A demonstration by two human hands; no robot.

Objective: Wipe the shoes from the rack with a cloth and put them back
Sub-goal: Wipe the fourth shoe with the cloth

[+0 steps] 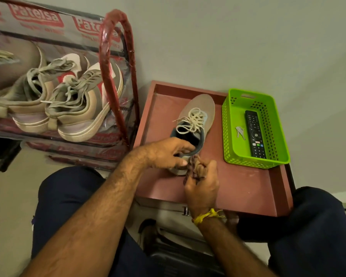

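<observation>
A grey sneaker [198,114] with pale laces stands on the red-brown table top [238,182], toe pointing away from me. My left hand [166,151] grips its heel collar, fingers reaching into the opening. My right hand [201,188] is closed on a bunched brown cloth [196,165] pressed against the back of the heel. To the left, the red-framed shoe rack [116,76] wrapped in printed plastic holds two beige sneakers [68,104] side by side on its top shelf.
A green plastic basket [276,156] at the table's right holds a black remote [255,134] and keys [240,131]. The wall runs just behind the table. My knees in dark trousers flank the table's front edge; a drawer handle [185,210] sits below it.
</observation>
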